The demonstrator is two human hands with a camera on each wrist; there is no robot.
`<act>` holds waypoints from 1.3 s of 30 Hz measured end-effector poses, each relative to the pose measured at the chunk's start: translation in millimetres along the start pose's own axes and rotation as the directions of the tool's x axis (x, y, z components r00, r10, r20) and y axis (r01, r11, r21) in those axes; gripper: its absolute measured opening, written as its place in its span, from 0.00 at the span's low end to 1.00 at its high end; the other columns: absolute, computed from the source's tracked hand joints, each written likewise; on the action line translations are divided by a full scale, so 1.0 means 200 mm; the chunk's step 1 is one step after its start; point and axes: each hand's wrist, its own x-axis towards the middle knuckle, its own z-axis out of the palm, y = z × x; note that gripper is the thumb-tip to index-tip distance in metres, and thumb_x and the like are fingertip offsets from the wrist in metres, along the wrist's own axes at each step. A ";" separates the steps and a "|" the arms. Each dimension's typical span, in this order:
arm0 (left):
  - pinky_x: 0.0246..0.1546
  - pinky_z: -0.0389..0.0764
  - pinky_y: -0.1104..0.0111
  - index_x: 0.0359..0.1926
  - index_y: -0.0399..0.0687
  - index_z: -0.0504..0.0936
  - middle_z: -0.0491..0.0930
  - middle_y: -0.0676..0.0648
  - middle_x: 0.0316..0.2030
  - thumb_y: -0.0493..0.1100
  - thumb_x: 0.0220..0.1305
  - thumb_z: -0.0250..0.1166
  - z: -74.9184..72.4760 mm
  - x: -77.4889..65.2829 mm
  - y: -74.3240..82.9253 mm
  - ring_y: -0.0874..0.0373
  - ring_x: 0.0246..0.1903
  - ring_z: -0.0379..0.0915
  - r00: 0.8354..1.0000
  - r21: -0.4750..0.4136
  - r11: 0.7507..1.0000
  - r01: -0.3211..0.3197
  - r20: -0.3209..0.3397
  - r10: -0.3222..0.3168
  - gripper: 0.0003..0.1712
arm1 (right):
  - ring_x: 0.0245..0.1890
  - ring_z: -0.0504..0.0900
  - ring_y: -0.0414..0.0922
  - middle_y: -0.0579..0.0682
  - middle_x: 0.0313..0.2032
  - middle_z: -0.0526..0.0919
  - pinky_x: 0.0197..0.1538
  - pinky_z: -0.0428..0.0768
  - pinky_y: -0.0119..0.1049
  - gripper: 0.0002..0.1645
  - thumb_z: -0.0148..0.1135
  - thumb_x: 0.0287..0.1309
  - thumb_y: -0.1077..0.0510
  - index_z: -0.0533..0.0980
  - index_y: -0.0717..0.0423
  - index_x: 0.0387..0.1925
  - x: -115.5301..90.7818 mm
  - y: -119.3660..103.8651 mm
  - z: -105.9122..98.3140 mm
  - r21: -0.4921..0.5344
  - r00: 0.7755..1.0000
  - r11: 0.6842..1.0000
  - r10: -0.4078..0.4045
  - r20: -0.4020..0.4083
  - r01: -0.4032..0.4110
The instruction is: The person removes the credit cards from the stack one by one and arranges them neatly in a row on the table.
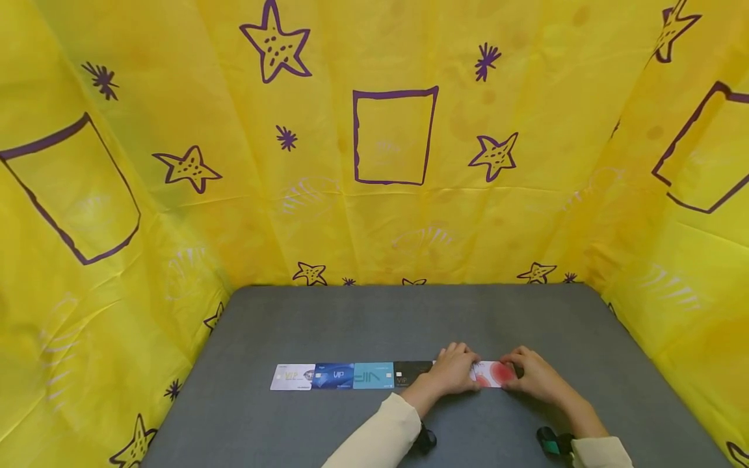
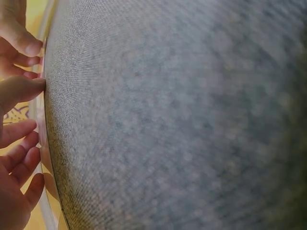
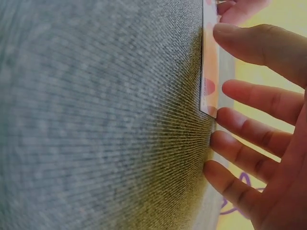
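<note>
Several cards lie flat in an edge-to-edge row: a white card (image 1: 292,377), a dark blue card (image 1: 334,376), a teal card (image 1: 374,376), a black card (image 1: 411,372), a mostly hidden pale one, and a white card with red circles (image 1: 494,375) at the right end. My left hand (image 1: 447,372) rests over the pale card, its thumb at the near edge by the red-circled card. At the row's right end, my right hand (image 1: 541,376) pinches the red-circled card between thumb and fingers. The right wrist view shows my thumb touching its near edge, with other fingertips against the table.
The cards lie on a grey cloth-covered table (image 1: 328,325). Yellow fabric walls (image 1: 386,221) with purple star drawings stand behind it and on both sides. A dark strap (image 1: 552,443) sits at my right wrist, and another at my left.
</note>
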 end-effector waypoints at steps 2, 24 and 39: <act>0.40 0.65 0.74 0.52 0.59 0.82 0.76 0.57 0.45 0.58 0.51 0.73 0.00 -0.01 0.00 0.63 0.46 0.67 1.000 -0.001 1.000 -0.008 -0.002 0.008 0.27 | 0.38 0.75 0.44 0.46 0.37 0.77 0.42 0.75 0.39 0.26 0.78 0.40 0.51 0.82 0.58 0.42 0.00 0.00 0.00 0.004 1.000 1.000 0.006 -0.003 -0.006; 0.57 0.69 0.63 0.61 0.52 0.77 0.75 0.51 0.54 0.53 0.61 0.67 -0.27 -0.21 -0.20 0.58 0.55 0.68 0.999 -0.225 0.974 0.000 -0.053 -0.013 0.27 | 0.39 0.77 0.46 0.50 0.39 0.78 0.44 0.77 0.44 0.24 0.70 0.54 0.51 0.80 0.64 0.47 -0.04 0.01 -0.08 0.021 0.996 0.997 0.070 -0.049 -0.069; 0.58 0.73 0.50 0.62 0.50 0.75 0.75 0.46 0.58 0.53 0.63 0.65 -0.45 -0.56 -0.58 0.48 0.59 0.72 0.981 -0.359 0.930 0.081 -0.139 -0.139 0.27 | 0.41 0.79 0.50 0.53 0.41 0.78 0.43 0.77 0.50 0.28 0.67 0.58 0.47 0.78 0.65 0.51 -0.10 0.00 -0.13 0.036 0.992 0.993 0.117 -0.048 -0.115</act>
